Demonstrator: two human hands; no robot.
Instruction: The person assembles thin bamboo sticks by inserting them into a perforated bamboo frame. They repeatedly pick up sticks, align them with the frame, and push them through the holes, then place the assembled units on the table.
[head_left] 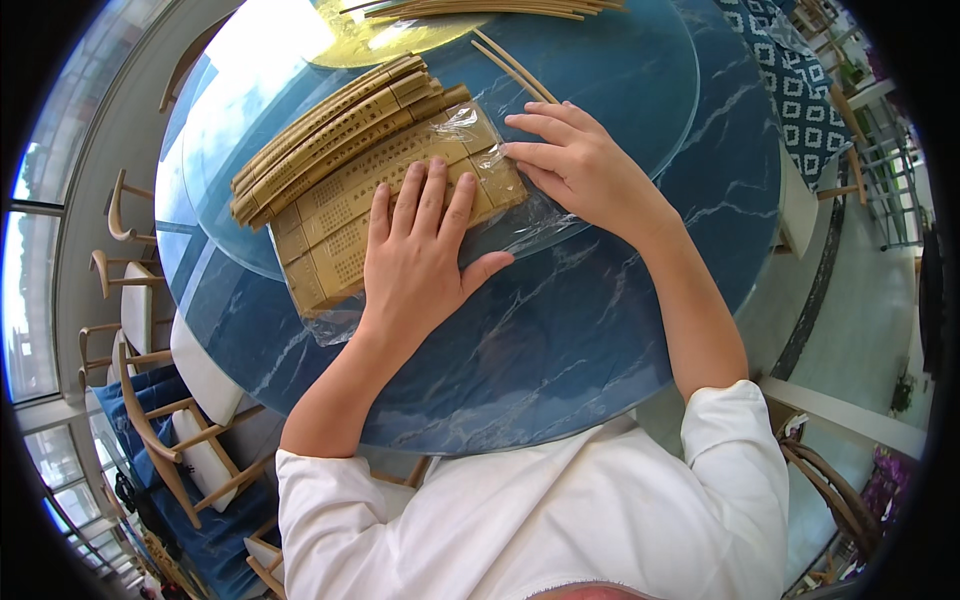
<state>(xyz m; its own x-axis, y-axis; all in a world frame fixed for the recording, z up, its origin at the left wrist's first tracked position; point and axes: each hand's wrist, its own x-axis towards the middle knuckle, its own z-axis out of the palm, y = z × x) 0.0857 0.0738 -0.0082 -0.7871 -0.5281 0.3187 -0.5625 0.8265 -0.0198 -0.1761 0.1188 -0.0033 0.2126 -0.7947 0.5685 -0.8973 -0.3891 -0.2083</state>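
Note:
Brown printed paper chopstick sleeves [325,215] lie in a flat stack inside a clear plastic bag [530,222] on the glass turntable. My left hand [415,230] rests flat on the stack, fingers spread and thumb out to the right. At the bag's right end, my right hand [575,165] has its thumb and index finger together at the plastic, with the other fingers extended. Along the far edge of the stack lie several narrow, filled-looking sleeves [335,135], bundled side by side. A pair of bare wooden chopsticks [515,65] lies just beyond my right hand.
More wooden chopsticks [490,8] lie at the far side, over a yellow round piece [400,40] at the turntable's middle. The round table [520,370] has a blue marbled top under the glass turntable [660,130]. Wooden chairs [190,450] stand at the left.

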